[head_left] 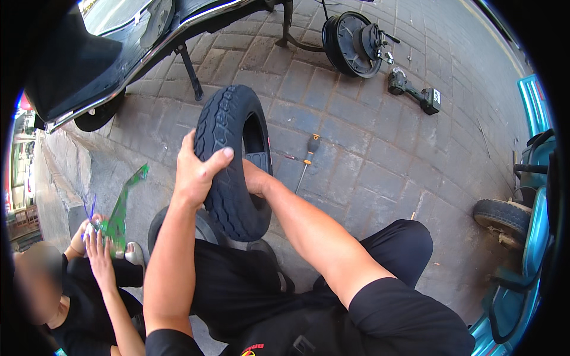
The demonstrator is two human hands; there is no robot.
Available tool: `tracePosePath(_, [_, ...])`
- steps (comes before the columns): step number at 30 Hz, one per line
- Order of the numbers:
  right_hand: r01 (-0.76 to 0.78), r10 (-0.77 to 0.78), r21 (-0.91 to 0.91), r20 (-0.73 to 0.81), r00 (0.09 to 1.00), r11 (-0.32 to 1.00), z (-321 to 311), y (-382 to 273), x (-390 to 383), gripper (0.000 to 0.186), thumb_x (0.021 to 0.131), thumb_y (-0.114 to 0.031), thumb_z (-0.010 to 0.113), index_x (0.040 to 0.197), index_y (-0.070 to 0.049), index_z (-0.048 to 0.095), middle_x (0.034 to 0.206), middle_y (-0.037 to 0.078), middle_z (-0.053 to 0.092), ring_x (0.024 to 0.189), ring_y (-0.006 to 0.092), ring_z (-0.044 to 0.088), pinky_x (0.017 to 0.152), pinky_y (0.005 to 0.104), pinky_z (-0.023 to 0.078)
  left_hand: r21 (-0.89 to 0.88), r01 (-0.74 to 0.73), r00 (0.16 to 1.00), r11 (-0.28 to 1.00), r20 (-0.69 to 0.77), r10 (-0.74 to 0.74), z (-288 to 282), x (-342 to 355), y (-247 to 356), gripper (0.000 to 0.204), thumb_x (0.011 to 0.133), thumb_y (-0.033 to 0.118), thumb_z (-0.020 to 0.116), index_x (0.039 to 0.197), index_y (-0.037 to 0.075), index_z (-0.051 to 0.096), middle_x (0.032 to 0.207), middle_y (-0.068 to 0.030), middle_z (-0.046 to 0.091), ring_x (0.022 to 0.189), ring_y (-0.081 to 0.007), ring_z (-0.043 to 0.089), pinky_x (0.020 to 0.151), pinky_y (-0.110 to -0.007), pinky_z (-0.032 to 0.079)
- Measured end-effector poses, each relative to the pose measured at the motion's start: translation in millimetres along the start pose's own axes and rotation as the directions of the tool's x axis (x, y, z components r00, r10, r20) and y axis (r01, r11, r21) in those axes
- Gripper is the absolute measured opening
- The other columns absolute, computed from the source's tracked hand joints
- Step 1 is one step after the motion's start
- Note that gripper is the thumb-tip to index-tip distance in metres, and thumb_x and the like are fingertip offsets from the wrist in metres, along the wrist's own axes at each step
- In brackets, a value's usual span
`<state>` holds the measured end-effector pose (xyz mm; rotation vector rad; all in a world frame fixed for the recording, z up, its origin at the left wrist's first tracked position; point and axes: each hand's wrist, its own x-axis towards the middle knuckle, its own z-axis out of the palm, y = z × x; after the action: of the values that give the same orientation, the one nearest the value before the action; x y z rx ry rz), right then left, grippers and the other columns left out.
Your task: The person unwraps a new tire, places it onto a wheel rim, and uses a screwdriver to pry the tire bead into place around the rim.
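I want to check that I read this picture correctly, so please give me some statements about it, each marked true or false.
1. The left hand is on the tread of the black tyre. True.
2. The screwdriver lies on the paving. True.
3. The right hand holds the screwdriver. False: it reaches into the opening of the tyre.
4. The cordless power tool lies inside the tyre. False: it lies on the paving, to the right of the wheel rim in the picture.
5. At the lower left, another person's hand is at a green-patterned wrapping. True.
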<state>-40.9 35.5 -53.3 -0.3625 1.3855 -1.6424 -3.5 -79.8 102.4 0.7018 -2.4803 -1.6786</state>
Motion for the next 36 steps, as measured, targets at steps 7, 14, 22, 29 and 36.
tracePosePath(7, [0.003,-0.061,-0.994,-0.003,0.998,0.111,-14,46,11,0.072,0.086,-0.031,0.067,0.149,-0.007,0.043,0.148,0.032,0.041,0.138,0.0534,0.037,0.111,0.0636,0.031,0.007,-0.063,0.997,0.998,0.045,0.063,6,-15,5,0.102,0.067,0.034,0.089,0.142,-0.013,0.037,0.130,-0.0259,0.057,0.120,-0.0306,0.057,0.108,-0.038,0.042])
tracePosePath(14, [-0.012,-0.249,-0.995,0.013,0.968,-0.097,-26,100,42,0.047,0.092,-0.021,0.056,0.136,-0.004,0.057,0.129,0.028,0.054,0.123,0.0435,0.051,0.105,0.0673,0.026,0.047,-0.066,0.997,0.997,0.054,0.063,20,-22,7,0.109,0.065,0.038,0.091,0.143,-0.012,0.035,0.129,-0.0280,0.058,0.121,-0.0326,0.057,0.107,-0.040,0.043])
tracePosePath(22, [0.315,-0.330,0.188,0.053,0.943,0.930,6,53,59,0.053,0.100,-0.027,0.053,0.146,-0.001,0.046,0.130,0.013,0.059,0.123,0.0303,0.055,0.113,0.0503,0.032,0.022,0.035,0.999,0.999,0.020,-0.036,10,-13,5,0.110,0.066,0.036,0.092,0.146,-0.012,0.033,0.135,-0.0279,0.055,0.126,-0.0332,0.055,0.110,-0.041,0.041])
tracePosePath(29, [0.156,-0.285,0.868,-0.018,0.958,0.470,7,-12,57,0.052,0.096,-0.016,0.066,0.141,0.000,0.044,0.138,0.012,0.055,0.123,0.0211,0.058,0.107,0.0352,0.048,-0.061,0.016,1.000,0.998,-0.007,-0.017,9,-17,6,0.103,0.067,0.026,0.091,0.145,-0.010,0.035,0.130,-0.0245,0.058,0.119,-0.0309,0.059,0.105,-0.039,0.046])
tracePosePath(36, [0.540,-0.120,0.593,-0.599,0.792,0.597,-1,3,72,0.097,0.078,-0.004,0.084,0.153,0.006,0.023,0.153,0.018,0.042,0.140,0.0255,0.044,0.118,0.0363,0.034,-0.245,0.010,0.998,0.970,-0.050,-0.023,25,-23,10,0.094,0.071,0.023,0.087,0.143,-0.010,0.036,0.125,-0.0187,0.059,0.111,-0.0246,0.060,0.100,-0.037,0.048])
